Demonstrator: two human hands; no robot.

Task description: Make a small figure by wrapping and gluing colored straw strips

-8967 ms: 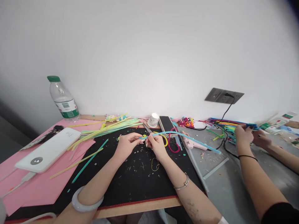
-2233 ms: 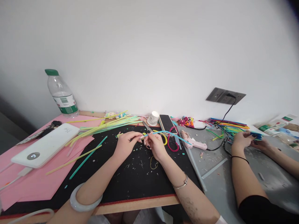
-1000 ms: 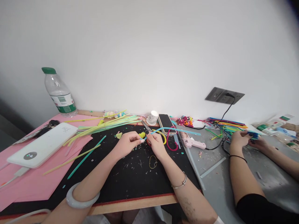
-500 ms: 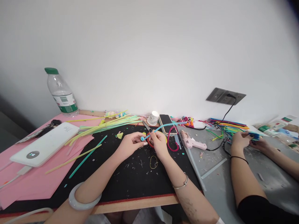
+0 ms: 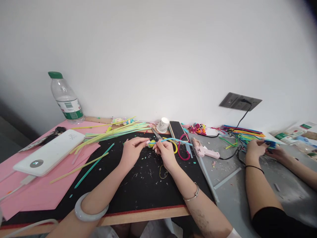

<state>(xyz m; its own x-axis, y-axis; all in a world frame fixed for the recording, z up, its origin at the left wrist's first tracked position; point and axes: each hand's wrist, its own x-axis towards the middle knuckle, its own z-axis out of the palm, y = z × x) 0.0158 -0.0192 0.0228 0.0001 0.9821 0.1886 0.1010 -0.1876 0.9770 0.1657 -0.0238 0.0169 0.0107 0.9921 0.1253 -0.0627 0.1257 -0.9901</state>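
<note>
Both my hands meet over the black mat (image 5: pixel 138 195). My left hand (image 5: pixel 132 151) pinches a small yellow-and-blue coiled piece (image 5: pixel 151 143) between its fingertips. My right hand (image 5: pixel 165 153) is closed on a light blue pipe cleaner (image 5: pixel 177 140), whose free end runs right toward the pink glue gun (image 5: pixel 204 150). The blue strand is wound onto the yellow piece where the two hands touch. Scissors (image 5: pixel 156 135) lie just behind my fingers.
Straws and pipe cleaners (image 5: pixel 111 132) lie at the back left, with a white power bank (image 5: pixel 51 152) and a water bottle (image 5: pixel 65 99) on pink paper (image 5: pixel 37 191). A paper cup (image 5: pixel 162 125) and phone (image 5: pixel 177 129) stand behind. Another person's hands (image 5: pixel 262 150) work at the right.
The free end of the blue pipe cleaner has grown shorter as it winds onto the yellow piece. My hands stay together at the same spot.
</note>
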